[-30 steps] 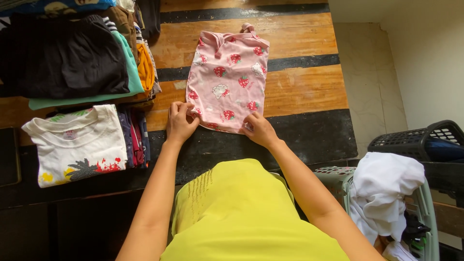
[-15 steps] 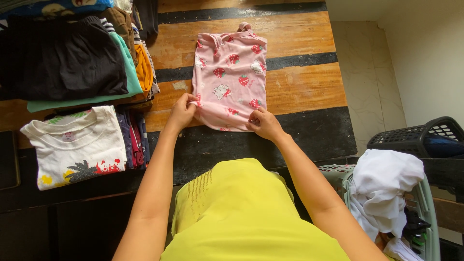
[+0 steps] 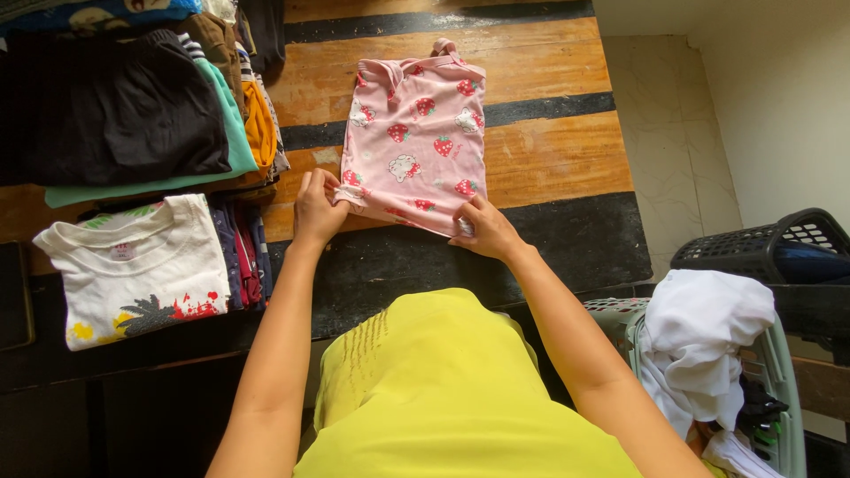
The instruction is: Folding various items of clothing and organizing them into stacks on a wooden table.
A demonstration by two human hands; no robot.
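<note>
A small pink top (image 3: 414, 133) printed with strawberries lies flat on the wooden table (image 3: 549, 150), neck end away from me. My left hand (image 3: 317, 208) pinches its lower left corner. My right hand (image 3: 482, 228) grips the lower right corner, and the hem between the two hands is lifted slightly off the table.
Stacks of folded clothes sit at the left: a black garment (image 3: 111, 106) on a teal one, and a white printed t-shirt (image 3: 133, 270) on top of a nearer pile. A pale basket (image 3: 770, 381) with white laundry (image 3: 704, 345) stands at my right, a black basket (image 3: 761, 252) behind it.
Both hands gathered the hem, drew it a little up the table, then spread it wider again. The top now lies slightly farther left and smoother.
</note>
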